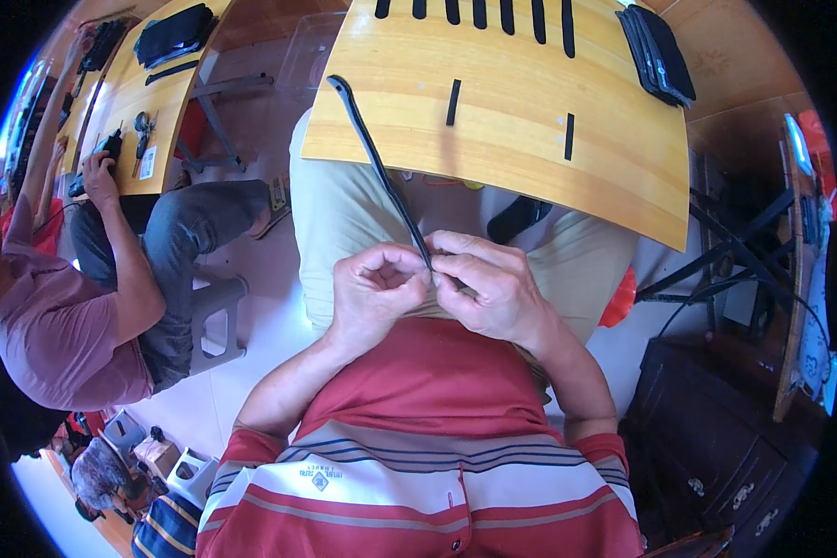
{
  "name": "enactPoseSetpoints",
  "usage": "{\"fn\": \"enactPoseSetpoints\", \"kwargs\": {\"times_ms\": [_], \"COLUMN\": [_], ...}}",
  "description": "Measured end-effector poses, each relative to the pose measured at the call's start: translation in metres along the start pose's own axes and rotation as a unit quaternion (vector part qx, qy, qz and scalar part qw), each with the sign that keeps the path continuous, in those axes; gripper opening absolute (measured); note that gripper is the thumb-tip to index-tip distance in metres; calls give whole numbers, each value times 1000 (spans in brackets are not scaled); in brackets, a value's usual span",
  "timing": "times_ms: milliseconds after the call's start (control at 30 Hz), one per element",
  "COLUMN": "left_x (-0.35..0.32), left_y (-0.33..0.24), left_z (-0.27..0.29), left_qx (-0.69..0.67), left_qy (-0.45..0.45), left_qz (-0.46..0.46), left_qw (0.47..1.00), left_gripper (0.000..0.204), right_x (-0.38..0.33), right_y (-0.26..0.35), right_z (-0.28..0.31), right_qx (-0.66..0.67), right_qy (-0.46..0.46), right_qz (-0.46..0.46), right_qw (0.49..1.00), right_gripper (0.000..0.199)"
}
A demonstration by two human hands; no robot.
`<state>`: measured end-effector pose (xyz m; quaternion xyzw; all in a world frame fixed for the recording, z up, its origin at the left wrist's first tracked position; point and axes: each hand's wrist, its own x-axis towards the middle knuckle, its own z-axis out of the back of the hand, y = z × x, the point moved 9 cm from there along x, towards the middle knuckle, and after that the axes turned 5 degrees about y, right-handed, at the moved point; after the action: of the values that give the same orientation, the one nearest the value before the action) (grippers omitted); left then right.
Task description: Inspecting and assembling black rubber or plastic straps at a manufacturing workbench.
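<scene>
A long, narrow black strap (378, 167) rises from my fingertips and slants up to the left, its rounded far end above the table's left front corner. My left hand (381, 284) pinches its lower end between thumb and forefinger. Meeting it there, my right hand (485, 284) also has its fingers closed on that end. The fingers hide the tip of the strap. Ahead on the wooden table (391, 121), two short black strips (454, 102) lie apart. Several longer black straps (508, 17) are laid side by side along the far part.
At the table's right edge sits a stack of dark zippered fabric pieces (656, 56). On my left a seated person (74, 335) holds a dark tool (110, 149) at another table (163, 102). Folding metal legs (744, 237) and a dark drawer cabinet (716, 446) stand to the right.
</scene>
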<state>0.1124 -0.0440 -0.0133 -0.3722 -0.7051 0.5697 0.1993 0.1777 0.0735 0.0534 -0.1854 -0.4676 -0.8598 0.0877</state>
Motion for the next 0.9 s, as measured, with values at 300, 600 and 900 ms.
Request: {"fn": "enactPoseSetpoints", "kwargs": {"times_ms": [300,600,900], "left_x": [-1,0,1], "left_y": [-3,-1,-2], "left_z": [5,3,0], "left_qx": [39,10,19], "left_qy": [-25,-10,8], "left_qz": [-15,-6,28], "left_qw": [999,1000,999], "left_gripper": [13,11,10], "right_x": [-1,-2,-1], "right_y": [8,3,8], "right_z": [0,-10,-9], "right_qx": [-83,-119,-123], "right_qy": [1,27,24], "right_qz": [3,6,33], "right_qw": [997,993,992], "right_gripper": [25,26,28]}}
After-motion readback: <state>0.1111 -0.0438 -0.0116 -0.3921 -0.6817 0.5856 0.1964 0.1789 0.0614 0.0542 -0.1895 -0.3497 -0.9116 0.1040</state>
